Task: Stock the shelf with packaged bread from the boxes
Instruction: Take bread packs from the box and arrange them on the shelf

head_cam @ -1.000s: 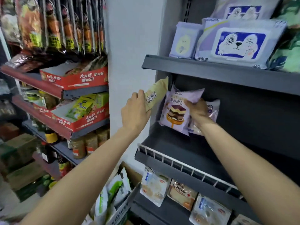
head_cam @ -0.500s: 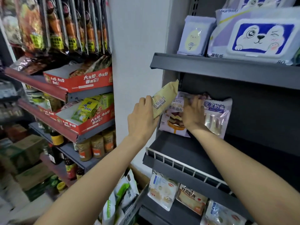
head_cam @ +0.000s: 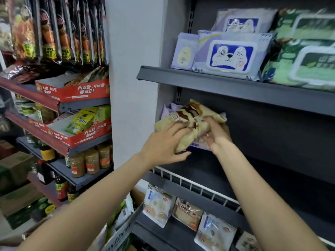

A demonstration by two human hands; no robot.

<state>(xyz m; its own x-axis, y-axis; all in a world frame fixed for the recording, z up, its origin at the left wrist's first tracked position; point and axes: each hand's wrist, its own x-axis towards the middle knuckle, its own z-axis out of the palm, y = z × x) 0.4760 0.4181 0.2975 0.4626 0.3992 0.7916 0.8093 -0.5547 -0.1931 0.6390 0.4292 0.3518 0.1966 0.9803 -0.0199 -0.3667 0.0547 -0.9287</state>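
Under wipes packs (head_cam: 230, 57), hands — left (head_cam: 163, 147), right (head_cam: 216, 136) — hold beige bread pack (head_cam: 188, 122).

Shiny wrappers on matt metal

The beige bread packet (head_cam: 190, 124) is crinkly glossy plastic; the grey shelf (head_cam: 235, 87) is smooth matt metal, its white wire rail (head_cam: 192, 183) painted, and the wet-wipe packs (head_cam: 232, 55) sleek film.
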